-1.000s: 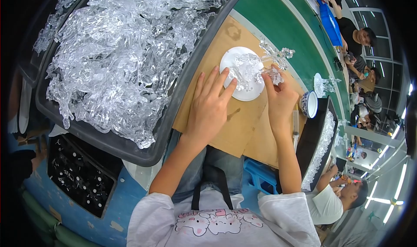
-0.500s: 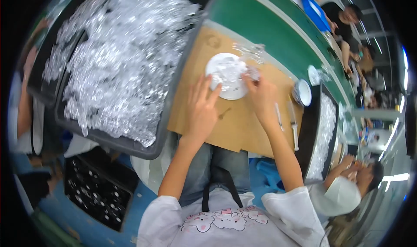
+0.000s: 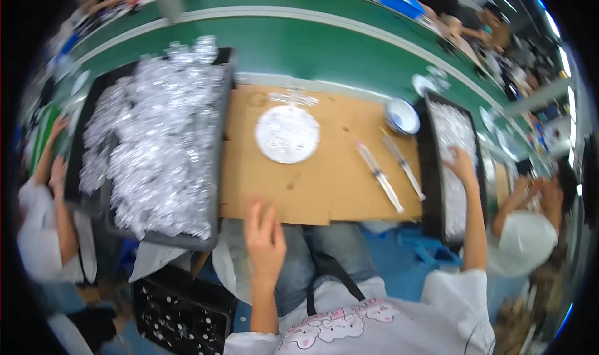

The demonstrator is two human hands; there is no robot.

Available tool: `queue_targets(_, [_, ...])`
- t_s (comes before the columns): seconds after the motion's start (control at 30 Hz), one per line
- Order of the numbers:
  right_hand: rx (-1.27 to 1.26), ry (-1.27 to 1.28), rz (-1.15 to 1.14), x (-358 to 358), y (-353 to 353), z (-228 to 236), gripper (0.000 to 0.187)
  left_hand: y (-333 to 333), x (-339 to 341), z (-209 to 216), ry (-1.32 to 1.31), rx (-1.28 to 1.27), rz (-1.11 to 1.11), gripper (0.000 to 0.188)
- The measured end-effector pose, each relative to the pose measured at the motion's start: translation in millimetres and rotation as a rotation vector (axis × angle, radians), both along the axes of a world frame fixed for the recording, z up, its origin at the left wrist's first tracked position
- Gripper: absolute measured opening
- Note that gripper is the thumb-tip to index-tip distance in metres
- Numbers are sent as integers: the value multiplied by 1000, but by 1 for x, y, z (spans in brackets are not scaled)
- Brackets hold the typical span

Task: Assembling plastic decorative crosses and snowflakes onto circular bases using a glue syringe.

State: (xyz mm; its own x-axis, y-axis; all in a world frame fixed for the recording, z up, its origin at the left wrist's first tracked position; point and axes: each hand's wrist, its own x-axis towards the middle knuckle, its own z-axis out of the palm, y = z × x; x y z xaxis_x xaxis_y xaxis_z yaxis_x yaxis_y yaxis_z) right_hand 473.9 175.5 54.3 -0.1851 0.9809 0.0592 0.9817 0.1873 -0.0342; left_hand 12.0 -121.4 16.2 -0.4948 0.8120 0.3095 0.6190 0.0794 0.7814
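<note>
We looked down from the left of two wide fisheye cams worn on the head, facing forward over the bench (image 3: 299, 49), near enough that the cardboard (image 3: 318, 199) sat pretty much mid-frame. The wearer's shirt (image 3: 399, 333) poked in along the lower edge, the bench's far side bowed across the top, and black rounded off our corners.

- a blue tray (image 3: 399, 6) sits on the far side
- a blue stool (image 3: 427, 247) stands on the floor (image 3: 394, 264)
- a person in white (image 3: 523, 246) is at right
</note>
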Motion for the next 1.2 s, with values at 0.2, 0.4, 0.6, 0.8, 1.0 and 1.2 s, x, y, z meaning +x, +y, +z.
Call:
queue_targets(0.2, [34,27,2,29,-4,-31,29,-6,2,-11,61,60,-18,32])
queue_targets(0.4, [112,169,-42,19,-3,-16,23,-12,2,1,90,56,23,34])
queue_targets(0.6, [154,546,-10,-16,-21,22,19,-8,2,4,55,81,-6,33])
queue_targets(0.8, [-48,1066,246,-182,-149,75,22,2,18,17,-274,127,-84,36])
queue_targets(1.0, [-749,1221,387,-291,-210,41,19,4,30,38,-742,153,-293,36])
queue_targets(1.2, [-971,1225,471,-327,-199,31,21,-1,6,26,-969,316,-118,33])
